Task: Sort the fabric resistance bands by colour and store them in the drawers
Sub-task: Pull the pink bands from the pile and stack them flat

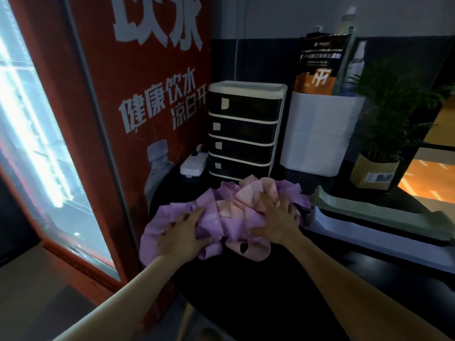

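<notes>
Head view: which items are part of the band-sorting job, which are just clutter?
Job:
- purple bands
- pink bands
- drawer unit, all drawers closed
- left hand and right hand, both pressing on the pile

Clutter:
- power strip
- white bin
- potted plant
- spray bottle
- drinks fridge

Purple and peach-pink bands [221, 212], black cream-framed drawers [243, 134]

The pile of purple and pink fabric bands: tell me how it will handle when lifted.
The pile of bands looks floppy; it lies crumpled in folds under both hands. Loose loops would probably dangle or slip out. Likely light.
</notes>
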